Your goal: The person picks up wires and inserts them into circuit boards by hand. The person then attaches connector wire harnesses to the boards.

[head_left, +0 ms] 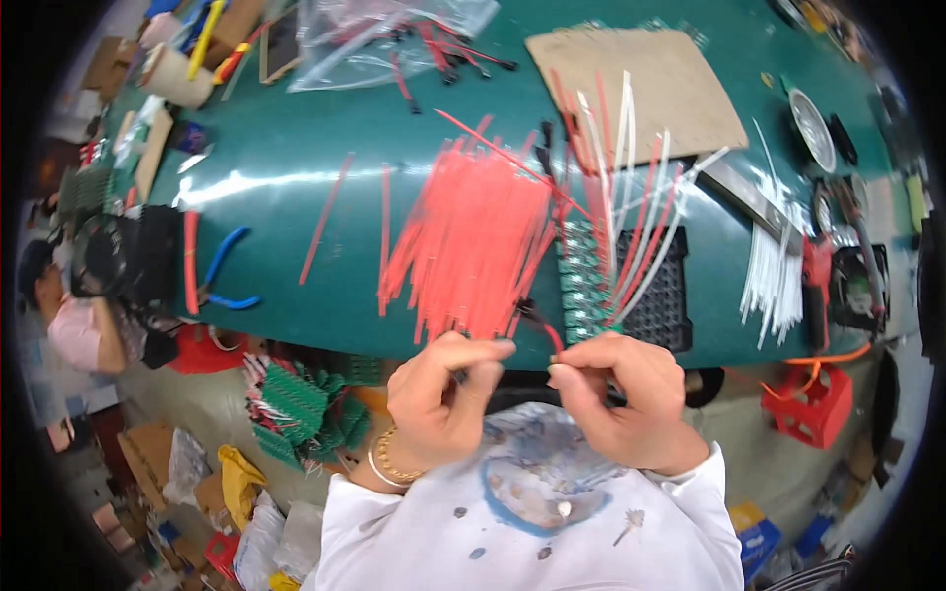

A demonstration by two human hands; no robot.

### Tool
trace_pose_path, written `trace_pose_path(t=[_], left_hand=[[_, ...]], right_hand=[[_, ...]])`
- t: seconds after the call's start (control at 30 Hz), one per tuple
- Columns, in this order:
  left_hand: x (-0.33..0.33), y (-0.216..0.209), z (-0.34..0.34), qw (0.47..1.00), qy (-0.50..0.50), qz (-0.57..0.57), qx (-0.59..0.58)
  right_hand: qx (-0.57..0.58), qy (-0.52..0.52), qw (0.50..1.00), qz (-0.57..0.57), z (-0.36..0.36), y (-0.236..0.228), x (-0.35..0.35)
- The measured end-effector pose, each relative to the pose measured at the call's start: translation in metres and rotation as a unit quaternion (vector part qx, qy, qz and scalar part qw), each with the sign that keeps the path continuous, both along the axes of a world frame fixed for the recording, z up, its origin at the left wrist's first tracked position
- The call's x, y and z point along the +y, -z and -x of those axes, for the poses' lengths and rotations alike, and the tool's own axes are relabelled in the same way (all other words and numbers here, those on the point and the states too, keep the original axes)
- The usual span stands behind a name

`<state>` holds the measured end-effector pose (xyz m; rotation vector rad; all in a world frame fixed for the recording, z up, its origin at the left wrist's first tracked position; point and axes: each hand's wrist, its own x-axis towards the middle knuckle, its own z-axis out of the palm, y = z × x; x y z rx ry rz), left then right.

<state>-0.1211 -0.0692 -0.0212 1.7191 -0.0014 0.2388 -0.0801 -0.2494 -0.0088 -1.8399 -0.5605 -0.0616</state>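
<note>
My right hand [631, 389] pinches a short red-and-black wire lead [549, 333] between thumb and fingertips. The lead's dark end lies by the table's front edge. Close beside it, my left hand [439, 399] is closed, thumb against the fingers; what it holds, if anything, is hidden. Just beyond the right hand stands a strip of green circuit boards [583, 281], with long red wires and white wires [631, 167] rising from it. Past the left hand spreads a large pile of red wires [473, 227] on the green table [296, 315].
A black tray [665, 295] lies right of the boards, with white wires [774, 286] farther right. Blue-handled pliers [229, 271] lie left. Behind are a cardboard sheet [680, 79] and a plastic bag [345, 44]. Wired green boards [296, 404] hang below the edge; a person [84, 330] sits left.
</note>
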Motion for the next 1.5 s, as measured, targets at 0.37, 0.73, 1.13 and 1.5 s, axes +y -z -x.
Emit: trace_pose_path(t=[0.37,0.73,1.13,1.5], left_hand=[[0.000,0.009,-0.019,0.955,0.222,-0.132,-0.145],[-0.005,0.019,-0.032,0.928,0.179,-0.219,-0.244],[-0.001,0.024,-0.045,0.907,0.164,-0.284,-0.263],[-0.002,0.032,-0.050,0.917,0.155,-0.261,-0.261]], right_hand=[[-0.235,-0.029,0.955,0.178,0.009,0.014,-0.025],[-0.282,-0.023,0.943,0.178,-0.007,0.027,-0.025],[-0.306,0.033,0.929,0.206,-0.023,0.037,-0.022],[-0.277,0.022,0.932,0.232,-0.027,0.035,-0.021]])
